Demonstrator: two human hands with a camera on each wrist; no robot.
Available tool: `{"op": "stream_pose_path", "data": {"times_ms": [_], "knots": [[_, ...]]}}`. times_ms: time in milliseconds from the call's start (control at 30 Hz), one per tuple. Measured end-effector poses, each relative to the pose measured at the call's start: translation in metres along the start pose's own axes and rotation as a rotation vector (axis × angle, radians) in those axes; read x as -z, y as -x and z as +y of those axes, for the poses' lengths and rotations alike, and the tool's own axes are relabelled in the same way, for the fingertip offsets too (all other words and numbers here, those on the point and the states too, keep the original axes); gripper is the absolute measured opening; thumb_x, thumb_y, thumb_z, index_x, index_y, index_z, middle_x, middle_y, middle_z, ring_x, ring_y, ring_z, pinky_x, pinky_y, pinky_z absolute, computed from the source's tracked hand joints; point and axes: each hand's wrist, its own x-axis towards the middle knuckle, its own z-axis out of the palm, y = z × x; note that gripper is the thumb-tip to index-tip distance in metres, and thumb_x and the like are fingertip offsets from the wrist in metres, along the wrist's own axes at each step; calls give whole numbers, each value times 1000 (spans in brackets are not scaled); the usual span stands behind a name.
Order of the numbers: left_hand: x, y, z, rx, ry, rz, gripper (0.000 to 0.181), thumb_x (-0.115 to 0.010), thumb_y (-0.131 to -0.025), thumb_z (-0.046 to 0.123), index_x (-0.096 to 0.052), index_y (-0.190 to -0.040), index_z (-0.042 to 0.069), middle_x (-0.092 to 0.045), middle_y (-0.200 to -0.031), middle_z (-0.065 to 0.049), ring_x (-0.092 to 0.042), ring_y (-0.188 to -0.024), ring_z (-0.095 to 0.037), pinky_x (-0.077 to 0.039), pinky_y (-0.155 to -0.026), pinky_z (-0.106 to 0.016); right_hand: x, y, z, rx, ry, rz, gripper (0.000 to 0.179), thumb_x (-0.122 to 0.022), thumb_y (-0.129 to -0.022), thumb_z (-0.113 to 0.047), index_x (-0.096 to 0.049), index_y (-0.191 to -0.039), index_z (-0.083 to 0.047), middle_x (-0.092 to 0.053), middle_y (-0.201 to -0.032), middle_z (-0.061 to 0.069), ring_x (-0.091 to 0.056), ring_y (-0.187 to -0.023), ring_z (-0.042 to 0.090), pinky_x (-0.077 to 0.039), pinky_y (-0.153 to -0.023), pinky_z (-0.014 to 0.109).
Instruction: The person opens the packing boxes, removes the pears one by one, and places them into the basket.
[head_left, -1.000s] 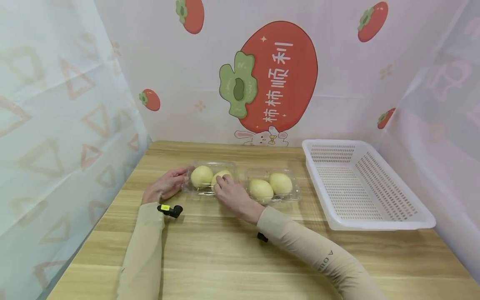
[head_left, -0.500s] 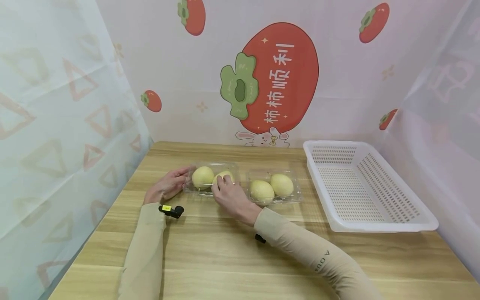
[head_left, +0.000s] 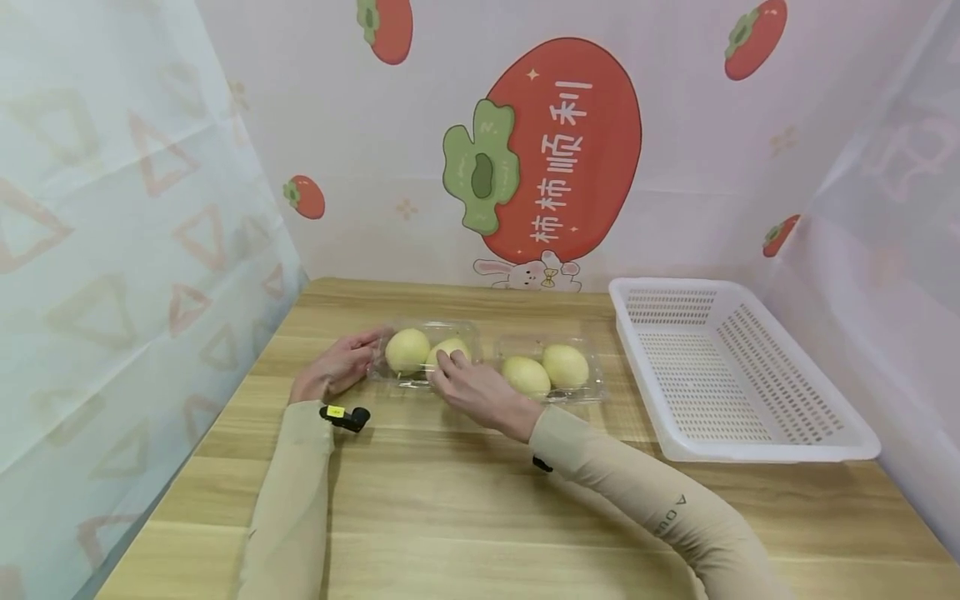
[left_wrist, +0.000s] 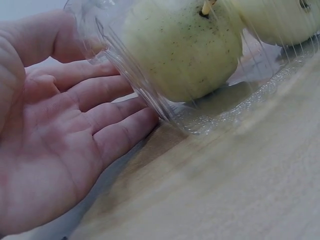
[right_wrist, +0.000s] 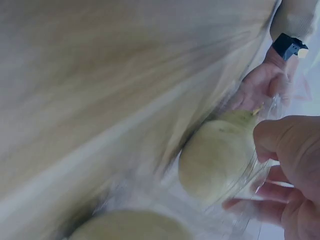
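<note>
Two pale yellow pears (head_left: 407, 351) sit in a clear plastic clamshell box (head_left: 450, 329) at the back left of the table. My left hand (head_left: 341, 365) is at the box's left end. In the left wrist view its fingers (left_wrist: 107, 92) extend against the end wall, and the thumb lies over the upper corner. My right hand (head_left: 480, 390) pinches the box's plastic edge near the right pear (head_left: 448, 352), thumb and fingers curled there in the right wrist view. The hand partly covers that pear in the head view.
Just right of my right hand is a second clear box (head_left: 592, 385) with two more pears (head_left: 566, 367). A white perforated plastic basket (head_left: 660, 408) stands at the right of the wooden table (head_left: 420, 517). Printed cloth walls (head_left: 360, 242) rise behind and at the sides.
My right wrist and forearm have shifted slightly to the right, the fingers staying at the left box. My left hand and both boxes keep their places, with only a slight shift of the head view.
</note>
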Motion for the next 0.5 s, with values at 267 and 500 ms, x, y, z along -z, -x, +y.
{"op": "stream_pose_path", "data": {"times_ms": [267, 500], "knots": [[0, 3, 1, -1, 11, -2, 63, -38, -98, -9, -12, -155, -5, -45, -137, 1, -53, -83, -3, -48, -68, -13, 5, -4, 0, -11, -7, -111, 27, -49, -89, 4, -60, -113, -1, -60, -127, 17, -61, -109, 24, -59, -60, 19], [0, 2, 2, 7, 22, -18, 65, -40, -98, -8, -11, -155, -3, -9, -165, -16, -55, -106, 0, -50, -86, -13, 7, -7, -1, 23, 43, -131, 25, -52, -86, 3, -60, -108, -5, -63, -114, 12, -60, -97, 20, -56, -55, 17]]}}
